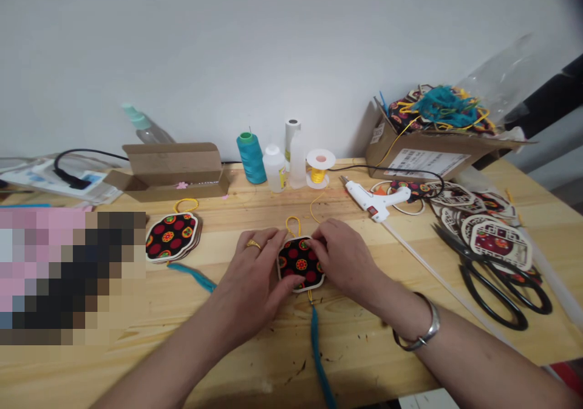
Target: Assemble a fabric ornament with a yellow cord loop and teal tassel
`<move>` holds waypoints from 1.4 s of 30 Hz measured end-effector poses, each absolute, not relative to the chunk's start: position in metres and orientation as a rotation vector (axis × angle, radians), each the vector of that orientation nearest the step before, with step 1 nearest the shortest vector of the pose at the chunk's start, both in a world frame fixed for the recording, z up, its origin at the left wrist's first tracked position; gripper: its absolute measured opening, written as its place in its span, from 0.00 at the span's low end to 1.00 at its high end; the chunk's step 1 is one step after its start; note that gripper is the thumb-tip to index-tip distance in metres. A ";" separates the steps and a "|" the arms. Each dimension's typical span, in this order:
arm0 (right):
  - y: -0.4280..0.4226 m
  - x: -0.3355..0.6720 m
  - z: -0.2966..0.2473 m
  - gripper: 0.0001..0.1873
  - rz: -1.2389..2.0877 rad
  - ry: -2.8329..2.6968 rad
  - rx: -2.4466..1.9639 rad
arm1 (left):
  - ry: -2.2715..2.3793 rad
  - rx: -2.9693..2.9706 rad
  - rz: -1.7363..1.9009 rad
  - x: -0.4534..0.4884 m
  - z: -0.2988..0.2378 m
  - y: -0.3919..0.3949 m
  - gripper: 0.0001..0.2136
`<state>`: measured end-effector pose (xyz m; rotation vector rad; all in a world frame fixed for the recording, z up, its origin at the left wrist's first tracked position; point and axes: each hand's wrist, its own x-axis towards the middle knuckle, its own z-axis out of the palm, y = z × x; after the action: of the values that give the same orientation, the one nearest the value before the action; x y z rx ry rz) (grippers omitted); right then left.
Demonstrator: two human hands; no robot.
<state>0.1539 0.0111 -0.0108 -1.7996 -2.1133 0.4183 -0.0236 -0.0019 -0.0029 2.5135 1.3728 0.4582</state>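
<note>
A flat, scallop-edged pendant with black floral fabric and a cream rim lies on the wooden table. A yellow cord loop sticks out at its top, and a teal tassel trails from its bottom. My left hand grips the left edge, thumb across the lower front. Bent fingers of my right hand pinch its upper right edge and hide that corner. Further left, a similar stack of pendants has its own yellow loop and teal tassel.
A white glue gun and black scissors lie to the right, near loose patterned pieces. Behind stand a teal thread cone, plastic bottle, yellow cord spool, open small box and full carton.
</note>
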 end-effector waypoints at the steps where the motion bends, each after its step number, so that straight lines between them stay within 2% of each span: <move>1: 0.011 0.154 -0.010 0.06 0.418 -2.112 -1.801 | 1.355 2.507 0.463 -0.023 -0.003 -0.002 0.28; 7: 0.011 0.153 -0.011 0.07 0.408 -2.116 -1.797 | 1.320 2.326 0.417 -0.021 -0.007 -0.001 0.35; 12: 0.012 0.157 -0.008 0.07 0.445 -2.112 -1.767 | 1.336 2.249 0.400 -0.021 -0.009 0.001 0.36; 16: 0.019 0.172 0.001 0.06 0.536 -2.125 -1.577 | 1.337 2.213 0.382 -0.020 -0.005 0.000 0.37; 21: 0.022 0.189 0.014 0.23 0.674 -2.387 -1.275 | 1.325 2.204 0.396 -0.020 -0.005 0.001 0.37; 28: 0.017 0.187 0.017 0.14 0.789 -2.509 -1.300 | 1.300 2.235 0.436 -0.021 -0.009 0.001 0.37; 42: 0.021 0.186 0.016 0.10 0.690 -2.598 -1.302 | 1.309 2.202 0.504 -0.018 -0.005 0.000 0.38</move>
<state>0.1856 0.0212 0.0158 -1.3017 -2.5984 0.6904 -0.0176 -0.0004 -0.0052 2.2021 1.3089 0.5040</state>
